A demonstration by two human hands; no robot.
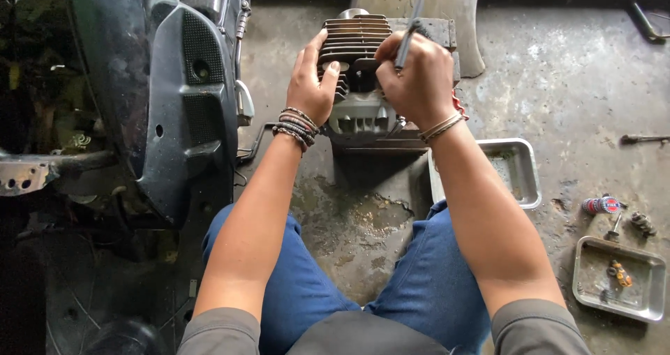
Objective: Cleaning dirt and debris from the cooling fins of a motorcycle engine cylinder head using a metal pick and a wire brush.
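Observation:
A grey finned engine cylinder point(357, 42) stands on the concrete floor in front of me. My left hand point(312, 83) grips its left side, fingers curled over the fins. My right hand point(417, 78) is closed around a thin dark metal tool point(409, 35) held upright, its lower end hidden at the cylinder's middle opening. Beaded bracelets ring both wrists. The cylinder's lower casting point(361, 117) shows between my hands.
A scooter's dark body panel point(183, 104) stands close on the left. A metal tray point(525, 180) lies beside my right forearm, another tray point(619, 279) with small parts at lower right. Loose small parts point(601, 205) and a tool point(643, 139) lie on the floor.

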